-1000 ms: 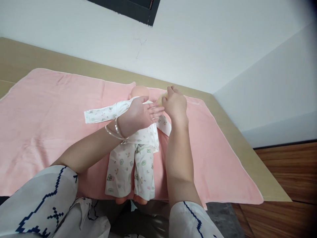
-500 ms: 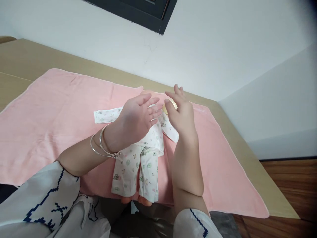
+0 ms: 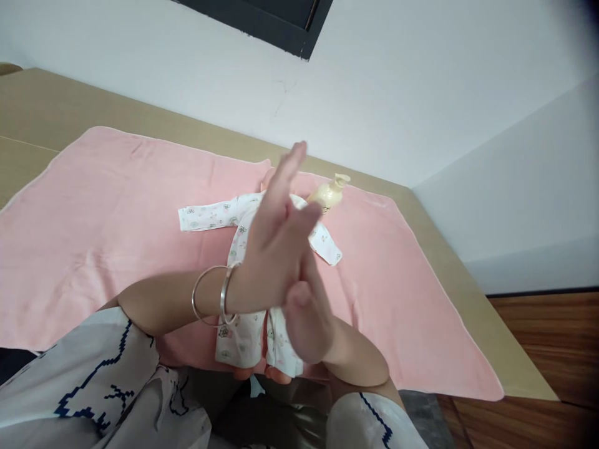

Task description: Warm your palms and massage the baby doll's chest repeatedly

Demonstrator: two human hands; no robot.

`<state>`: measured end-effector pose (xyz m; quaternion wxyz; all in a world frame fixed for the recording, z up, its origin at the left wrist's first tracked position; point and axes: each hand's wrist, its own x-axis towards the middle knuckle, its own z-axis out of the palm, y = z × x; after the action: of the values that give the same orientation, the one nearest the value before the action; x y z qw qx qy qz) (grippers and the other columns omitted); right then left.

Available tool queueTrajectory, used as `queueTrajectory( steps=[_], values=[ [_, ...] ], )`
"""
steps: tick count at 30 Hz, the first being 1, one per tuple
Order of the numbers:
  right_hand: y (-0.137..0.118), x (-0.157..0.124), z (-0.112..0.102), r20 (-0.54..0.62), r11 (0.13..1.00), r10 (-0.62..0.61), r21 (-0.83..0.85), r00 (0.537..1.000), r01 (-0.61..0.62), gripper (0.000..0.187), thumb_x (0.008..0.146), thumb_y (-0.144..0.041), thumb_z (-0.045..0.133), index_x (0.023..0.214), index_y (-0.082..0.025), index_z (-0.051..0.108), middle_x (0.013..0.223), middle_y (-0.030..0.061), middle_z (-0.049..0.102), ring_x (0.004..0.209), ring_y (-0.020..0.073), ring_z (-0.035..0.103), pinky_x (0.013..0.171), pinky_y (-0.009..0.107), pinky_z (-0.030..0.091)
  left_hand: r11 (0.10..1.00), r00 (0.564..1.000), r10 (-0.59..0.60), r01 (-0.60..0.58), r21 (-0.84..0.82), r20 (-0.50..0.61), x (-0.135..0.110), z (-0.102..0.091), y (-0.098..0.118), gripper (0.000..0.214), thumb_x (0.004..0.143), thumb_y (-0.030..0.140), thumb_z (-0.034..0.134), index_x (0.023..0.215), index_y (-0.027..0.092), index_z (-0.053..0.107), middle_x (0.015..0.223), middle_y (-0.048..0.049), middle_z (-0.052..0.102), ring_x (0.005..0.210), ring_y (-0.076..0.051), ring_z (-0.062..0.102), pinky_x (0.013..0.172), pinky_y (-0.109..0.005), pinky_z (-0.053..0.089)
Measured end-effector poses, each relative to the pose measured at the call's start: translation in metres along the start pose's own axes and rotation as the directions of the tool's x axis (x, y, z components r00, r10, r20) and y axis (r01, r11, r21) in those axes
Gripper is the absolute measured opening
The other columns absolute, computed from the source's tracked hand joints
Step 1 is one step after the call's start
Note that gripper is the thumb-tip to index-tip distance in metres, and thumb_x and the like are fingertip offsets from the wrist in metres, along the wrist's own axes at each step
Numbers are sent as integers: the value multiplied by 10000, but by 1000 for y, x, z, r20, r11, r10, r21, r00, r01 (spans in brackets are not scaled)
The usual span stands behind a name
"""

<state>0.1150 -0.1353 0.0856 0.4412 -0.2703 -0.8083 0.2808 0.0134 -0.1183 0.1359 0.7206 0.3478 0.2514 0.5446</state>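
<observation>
The doll in white, printed clothes (image 3: 241,213) lies on a pink cloth (image 3: 140,206) near a cream pump bottle (image 3: 330,192); the left hand (image 3: 276,252), extended and empty, touches the right hand (image 3: 311,318), whose opening I cannot tell.

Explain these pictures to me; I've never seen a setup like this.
There is no robot here: you see a person's own bare hands. Every picture comes from one camera worn on the head, looking forward and down. The left hand, with bangles at its wrist, presses against the right hand; they are blurred, and no object shows in either. Beyond them, a doll in printed clothes lies on a pink blanket spread over a table. A pale pump bottle is near its head.
</observation>
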Motion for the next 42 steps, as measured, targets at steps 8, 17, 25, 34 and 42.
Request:
queueTrajectory(
  steps=[8, 17, 25, 34, 42],
  values=[
    [-8, 6, -55, -263, 952, 133, -234, 956, -197, 848, 813, -910, 303, 1532, -553, 30, 1708, -144, 24, 1589, 276, 37, 1263, 554, 291, 899, 872, 106, -290, 328, 478, -3, -9, 19, 507, 919, 210, 588, 1396, 375, 550, 1634, 183, 298, 1564, -266, -57, 1292, -450, 115],
    [-1, 7, -59, -188, 986, 11, -159, 982, -41, 867, 752, -917, 467, 1501, -602, 165, 1661, -264, 97, 1592, 209, -4, 1319, 441, 218, 902, 898, 106, -267, 339, 427, 3, 3, 17, 302, 932, 193, 547, 1141, 324, 722, 1583, 183, 412, 1580, -235, 22, 1267, -405, 176],
    [-13, 5, -54, -194, 958, 172, -197, 966, -210, 841, 805, -921, 268, 1534, -558, 58, 1700, -174, 39, 1591, 208, 46, 1288, 425, 312, 984, 946, -121, 73, 164, 300, 3, -3, 21, 527, 1018, 415, 208, 1258, 339, 671, 1534, 81, 507, 1559, -315, 152, 1109, -536, 394],
    [-4, 10, -54, -128, 980, 150, -114, 980, -165, 831, 822, -897, 329, 1534, -543, 86, 1696, -182, 48, 1594, 194, 36, 1296, 457, 298, 974, 961, -222, 225, 3, 162, 1, 6, 28, 459, 1011, 356, 299, 1317, 305, 637, 1459, 9, 593, 1581, -299, 98, 1171, -515, 379],
    [3, 5, -43, -133, 953, 172, -230, 976, -199, 843, 817, -902, 150, 1557, -548, -47, 1678, -248, -1, 1593, 225, 44, 1294, 495, 320, 934, 917, 223, -298, 197, 330, -6, -2, -6, 534, 875, 153, 647, 1334, 420, 596, 1595, 233, 355, 1599, -179, -25, 1333, -309, 76]
  ],
)
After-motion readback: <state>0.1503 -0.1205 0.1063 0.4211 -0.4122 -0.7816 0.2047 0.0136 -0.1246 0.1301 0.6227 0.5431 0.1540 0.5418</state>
